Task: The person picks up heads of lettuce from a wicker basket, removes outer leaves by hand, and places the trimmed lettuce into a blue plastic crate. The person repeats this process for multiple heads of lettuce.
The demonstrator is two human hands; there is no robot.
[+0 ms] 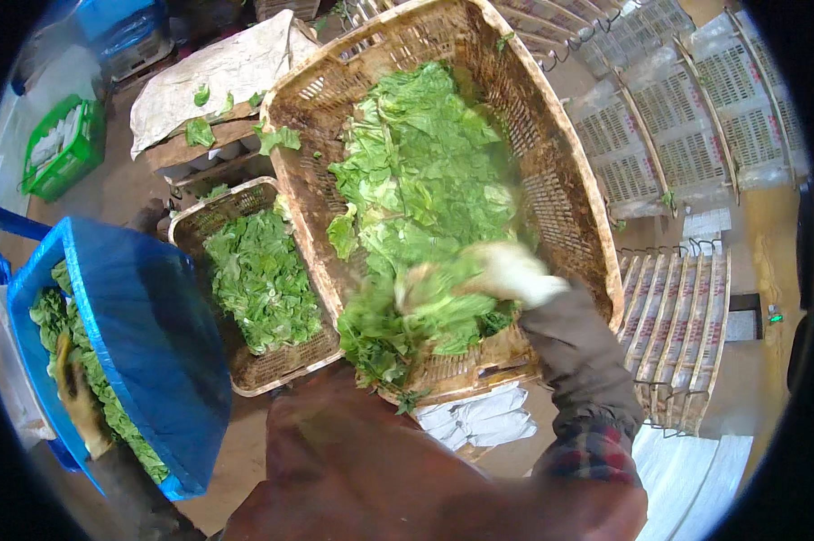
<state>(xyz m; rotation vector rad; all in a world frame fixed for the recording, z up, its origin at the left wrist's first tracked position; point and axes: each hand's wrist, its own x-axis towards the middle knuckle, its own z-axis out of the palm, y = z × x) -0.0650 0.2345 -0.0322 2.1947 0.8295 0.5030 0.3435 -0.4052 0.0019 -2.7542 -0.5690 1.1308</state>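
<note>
A large, dirt-stained plastic crate [305, 223] holds a broad layer of green leaves [441, 182]. My right hand [508, 274], in a pale glove and blurred, is low over the crate's near part, against loose leaves; its fingers are too blurred to read. Far to the left, my left hand [79, 399], in a soiled glove, reaches into a blue plastic-lined bin [157, 338] and rests on the stacked leaves [120, 406] there. Whether it grips any of them cannot be told.
A smaller crate [258, 382] of cut leaves [261, 277] stands between bin and large crate. Behind are a cloth-covered stack [211, 74] with leaf scraps and a green basket [65, 145]. White folded sheets [474, 419] lie below the large crate; slatted racks [677, 331] stand at right.
</note>
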